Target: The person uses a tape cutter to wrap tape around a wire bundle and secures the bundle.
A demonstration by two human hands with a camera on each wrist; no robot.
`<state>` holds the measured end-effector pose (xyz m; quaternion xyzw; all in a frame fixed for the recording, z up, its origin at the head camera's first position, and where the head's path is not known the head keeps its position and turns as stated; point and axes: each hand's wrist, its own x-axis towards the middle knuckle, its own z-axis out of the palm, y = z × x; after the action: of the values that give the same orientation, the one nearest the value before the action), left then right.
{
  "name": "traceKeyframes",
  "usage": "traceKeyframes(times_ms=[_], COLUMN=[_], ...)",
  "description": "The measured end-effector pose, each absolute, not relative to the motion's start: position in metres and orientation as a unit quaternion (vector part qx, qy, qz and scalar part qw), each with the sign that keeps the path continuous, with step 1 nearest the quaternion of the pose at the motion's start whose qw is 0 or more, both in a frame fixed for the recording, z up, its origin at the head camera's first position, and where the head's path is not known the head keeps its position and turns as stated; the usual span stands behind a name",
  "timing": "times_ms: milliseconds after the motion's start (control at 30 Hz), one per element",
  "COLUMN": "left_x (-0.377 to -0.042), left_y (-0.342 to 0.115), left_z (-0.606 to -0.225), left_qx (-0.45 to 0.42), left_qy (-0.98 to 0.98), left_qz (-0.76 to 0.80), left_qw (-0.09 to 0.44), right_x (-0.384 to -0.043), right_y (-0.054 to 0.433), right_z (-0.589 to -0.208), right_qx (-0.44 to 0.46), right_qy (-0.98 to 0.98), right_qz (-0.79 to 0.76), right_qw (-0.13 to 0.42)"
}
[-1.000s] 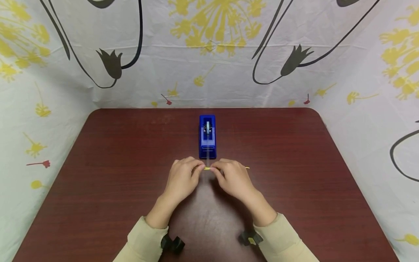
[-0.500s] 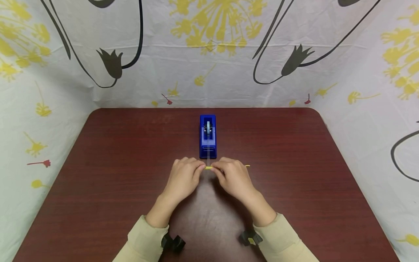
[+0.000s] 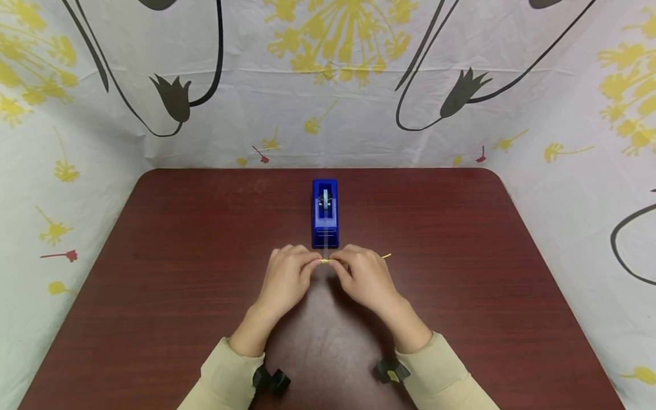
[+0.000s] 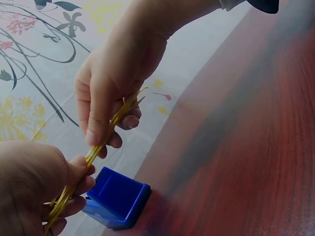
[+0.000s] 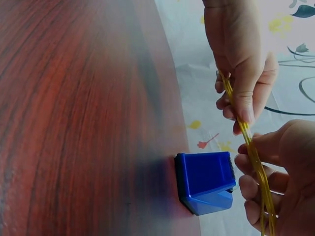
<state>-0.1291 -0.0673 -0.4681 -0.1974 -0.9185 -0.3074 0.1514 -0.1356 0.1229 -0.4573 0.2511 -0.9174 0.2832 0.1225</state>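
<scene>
A thin bundle of yellow strands (image 3: 325, 261) lies across between my two hands, in front of a blue tape dispenser (image 3: 332, 228). My left hand (image 3: 288, 279) pinches it on the left, and my right hand (image 3: 365, 279) pinches it a little to the right. From the dispenser a strip of clear tape (image 3: 326, 253) reaches down to the bundle between the fingertips. In the left wrist view several long yellow strands (image 4: 65, 195) run through both hands. The right wrist view shows the dispenser's serrated front edge (image 5: 231, 164) beside the fingers. The fingers cover much of the bundle.
Under the hands is a dark red-brown wooden table (image 3: 179, 256). A white cloth (image 3: 328, 136) with yellow and grey flower prints hangs behind it and at both sides. Small black devices (image 3: 271, 381) sit at the cuffs.
The bundle's right end beyond the right hand has tipped slightly upward, and less of the bundle shows between the fingertips. Both hands and the dispenser stay in nearly the same place.
</scene>
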Motion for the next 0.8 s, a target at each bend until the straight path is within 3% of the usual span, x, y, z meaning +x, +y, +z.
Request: traceKeyframes(times_ms=[367,800], left_x=[-0.1292,-0.1286], left_y=[-0.0674,-0.0663], left_z=[-0.4716,-0.4702], left_qx=[-0.199,-0.176], left_qy=[-0.907,-0.92], left_qz=[-0.319,-0.315], left_qw=[0.189,0.153], right_x=[-0.1371,-0.1371], right_y=[0.1214,0.1203], right_z=[-0.455,-0.4567], right_qx=[0.26,0.254], right_qy=[-0.93,-0.928], right_qz=[0.232,0.231], right_qw=[0.118,0.143])
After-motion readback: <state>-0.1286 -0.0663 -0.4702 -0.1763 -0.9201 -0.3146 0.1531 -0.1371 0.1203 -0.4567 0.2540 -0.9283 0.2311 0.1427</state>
